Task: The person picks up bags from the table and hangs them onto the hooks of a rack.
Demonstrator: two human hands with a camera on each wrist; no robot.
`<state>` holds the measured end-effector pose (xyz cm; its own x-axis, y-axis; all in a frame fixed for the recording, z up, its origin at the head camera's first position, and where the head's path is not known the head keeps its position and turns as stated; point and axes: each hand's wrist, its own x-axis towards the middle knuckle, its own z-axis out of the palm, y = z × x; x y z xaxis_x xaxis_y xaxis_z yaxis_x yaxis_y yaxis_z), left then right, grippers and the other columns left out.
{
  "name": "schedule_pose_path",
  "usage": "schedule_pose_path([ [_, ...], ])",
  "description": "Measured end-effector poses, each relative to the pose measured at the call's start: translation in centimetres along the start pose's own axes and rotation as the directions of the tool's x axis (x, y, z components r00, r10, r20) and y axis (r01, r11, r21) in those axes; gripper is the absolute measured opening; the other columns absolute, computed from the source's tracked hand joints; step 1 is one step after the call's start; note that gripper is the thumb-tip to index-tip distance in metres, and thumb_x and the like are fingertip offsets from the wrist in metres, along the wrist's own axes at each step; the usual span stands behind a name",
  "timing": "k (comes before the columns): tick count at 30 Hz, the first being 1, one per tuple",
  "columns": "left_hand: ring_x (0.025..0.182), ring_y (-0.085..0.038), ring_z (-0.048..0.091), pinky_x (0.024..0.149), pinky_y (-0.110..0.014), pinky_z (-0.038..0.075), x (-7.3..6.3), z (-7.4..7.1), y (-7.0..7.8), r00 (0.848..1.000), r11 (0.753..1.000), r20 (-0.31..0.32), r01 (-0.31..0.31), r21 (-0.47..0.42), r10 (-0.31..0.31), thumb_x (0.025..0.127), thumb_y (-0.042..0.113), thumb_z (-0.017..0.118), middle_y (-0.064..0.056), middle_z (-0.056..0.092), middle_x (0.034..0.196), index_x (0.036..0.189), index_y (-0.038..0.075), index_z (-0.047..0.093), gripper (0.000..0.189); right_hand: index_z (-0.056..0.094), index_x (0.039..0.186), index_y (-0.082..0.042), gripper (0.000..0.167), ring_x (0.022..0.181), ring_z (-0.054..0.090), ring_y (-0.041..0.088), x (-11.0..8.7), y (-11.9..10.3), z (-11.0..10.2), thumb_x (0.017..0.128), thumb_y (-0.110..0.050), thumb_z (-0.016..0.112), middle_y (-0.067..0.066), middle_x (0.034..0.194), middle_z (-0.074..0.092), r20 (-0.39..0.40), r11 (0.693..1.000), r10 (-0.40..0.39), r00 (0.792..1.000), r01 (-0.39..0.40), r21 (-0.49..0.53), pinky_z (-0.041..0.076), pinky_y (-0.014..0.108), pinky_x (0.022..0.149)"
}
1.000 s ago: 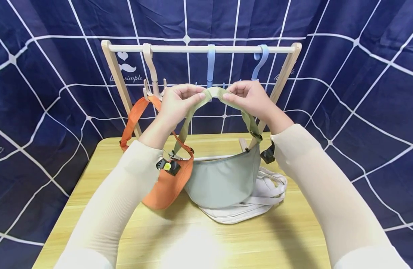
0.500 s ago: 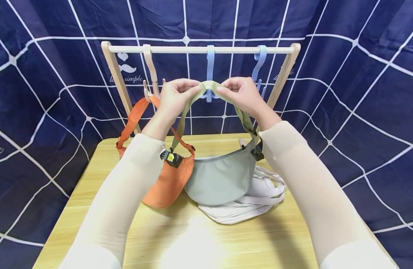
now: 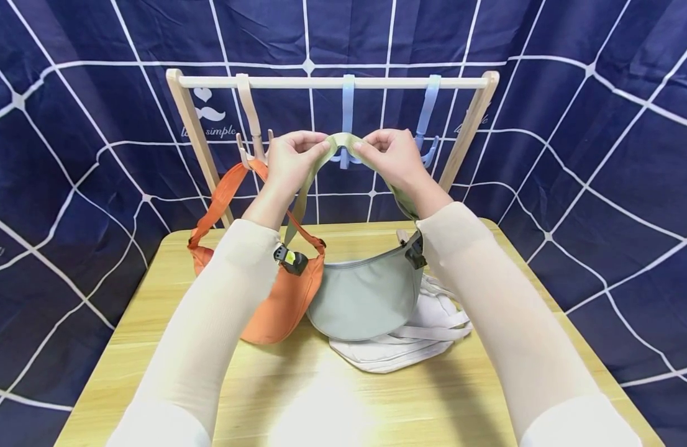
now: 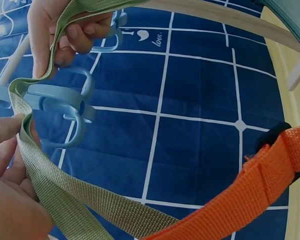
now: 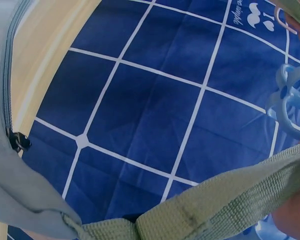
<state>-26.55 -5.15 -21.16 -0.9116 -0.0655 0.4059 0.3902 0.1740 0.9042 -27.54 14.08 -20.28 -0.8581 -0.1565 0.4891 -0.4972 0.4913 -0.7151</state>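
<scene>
My left hand (image 3: 293, 158) and right hand (image 3: 396, 161) each pinch the green webbing strap (image 3: 342, 139) of a grey-green waist bag (image 3: 363, 304). Between the fingertips the strap bends into a short arch, right over the prongs of the middle blue hook (image 3: 348, 105). In the left wrist view the strap (image 4: 22, 102) lies across that blue hook (image 4: 57, 97), close to its prongs. Below the hands hangs the bag, zip edge upward. An orange waist bag (image 3: 279, 310) hangs by its strap from the beige hook (image 3: 248, 112), partly behind my left forearm.
A wooden rack (image 3: 299, 82) carries the hooks, with another blue hook (image 3: 429, 112) at the right. Behind the grey-green bag, a whitish bag (image 3: 388, 357) lies on the wooden table (image 3: 299, 397). A dark blue grid curtain (image 3: 545, 155) surrounds the table.
Both hands have moved left and slightly up with the strap, bringing it over the middle blue hook's prongs. The grey-green bag rose slightly. The right blue hook has turned on the bar.
</scene>
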Motion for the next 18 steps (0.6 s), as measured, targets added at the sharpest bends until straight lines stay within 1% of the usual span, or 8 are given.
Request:
schedule_pose_path([
  [4,0.071,-0.008,0.063,0.067,-0.020,0.049,0.05,0.21,-0.41,1.000,1.000,-0.014,-0.002,-0.007,0.002,0.084,0.010,0.074,-0.010,0.072,0.088,0.099,-0.001,0.073,0.018,0.071,0.089,0.000,0.026,0.068,0.051,0.014,-0.18,0.01,0.21,0.088,-0.025,0.068,-0.001,0.067,0.062,0.003,0.998,0.032,0.999,-0.032,-0.045,0.034,0.026,0.093],
  [6,0.070,-0.007,0.062,0.067,-0.019,0.049,0.07,0.31,-0.52,1.000,1.000,-0.022,-0.009,-0.013,0.009,0.084,0.009,0.073,-0.010,0.072,0.087,0.098,-0.001,0.073,0.018,0.072,0.090,-0.001,0.026,0.068,0.050,0.015,-0.28,-0.09,0.33,0.088,-0.026,0.068,0.000,0.068,0.062,0.002,0.997,0.053,0.999,-0.053,-0.051,0.039,0.028,0.075],
  [7,0.069,-0.007,0.062,0.067,-0.019,0.049,0.08,0.36,-0.52,1.000,1.000,-0.026,-0.012,-0.014,0.012,0.084,0.009,0.073,-0.009,0.072,0.086,0.098,-0.002,0.073,0.017,0.072,0.090,-0.001,0.026,0.068,0.049,0.015,-0.29,-0.13,0.39,0.089,-0.027,0.067,0.001,0.068,0.062,-0.003,0.997,0.057,0.998,-0.057,-0.055,0.038,0.028,0.073],
  [9,0.068,-0.007,0.061,0.066,-0.019,0.049,0.15,0.45,-0.44,0.999,0.999,-0.036,-0.026,-0.024,0.025,0.084,0.008,0.073,-0.009,0.071,0.083,0.097,-0.002,0.073,0.017,0.072,0.090,-0.001,0.026,0.069,0.050,0.015,-0.22,-0.23,0.48,0.089,-0.027,0.067,0.003,0.069,0.063,-0.022,0.997,0.041,0.999,-0.042,-0.061,0.037,0.024,0.085],
  [10,0.068,-0.007,0.061,0.065,-0.019,0.048,0.21,0.50,-0.39,0.999,0.999,-0.043,-0.031,-0.024,0.030,0.084,0.008,0.073,-0.008,0.071,0.082,0.097,-0.002,0.073,0.016,0.072,0.089,-0.001,0.026,0.069,0.051,0.015,-0.17,-0.31,0.53,0.089,-0.027,0.067,0.002,0.070,0.063,-0.034,0.997,0.035,0.999,-0.037,-0.062,0.036,0.025,0.086],
  [13,0.068,-0.007,0.060,0.065,-0.018,0.048,0.40,0.67,-0.21,0.997,0.999,-0.060,-0.043,-0.011,0.042,0.085,0.009,0.072,-0.007,0.070,0.080,0.096,-0.001,0.073,0.015,0.073,0.088,-0.002,0.025,0.069,0.052,0.015,-0.02,-0.48,0.60,0.089,-0.026,0.066,0.003,0.069,0.064,-0.077,0.997,0.001,0.997,-0.007,-0.078,0.020,0.023,0.105],
  [17,0.068,-0.009,0.061,0.066,-0.019,0.049,0.44,0.88,-0.34,0.997,1.000,-0.066,-0.028,0.012,0.029,0.085,0.011,0.072,-0.006,0.070,0.080,0.096,0.000,0.073,0.016,0.073,0.088,-0.003,0.026,0.068,0.052,0.016,-0.16,-0.44,0.74,0.089,-0.028,0.066,0.005,0.070,0.065,-0.098,0.994,0.007,0.995,-0.017,-0.104,0.021,0.022,0.105],
  [18,0.068,-0.009,0.061,0.066,-0.019,0.049,0.39,0.91,-0.44,0.998,1.000,-0.063,-0.022,0.016,0.023,0.085,0.011,0.072,-0.006,0.070,0.080,0.096,0.000,0.073,0.016,0.073,0.088,-0.003,0.026,0.069,0.053,0.016,-0.26,-0.36,0.80,0.089,-0.028,0.066,0.005,0.071,0.065,-0.097,0.994,0.019,0.995,-0.030,-0.107,0.029,0.023,0.099],
])
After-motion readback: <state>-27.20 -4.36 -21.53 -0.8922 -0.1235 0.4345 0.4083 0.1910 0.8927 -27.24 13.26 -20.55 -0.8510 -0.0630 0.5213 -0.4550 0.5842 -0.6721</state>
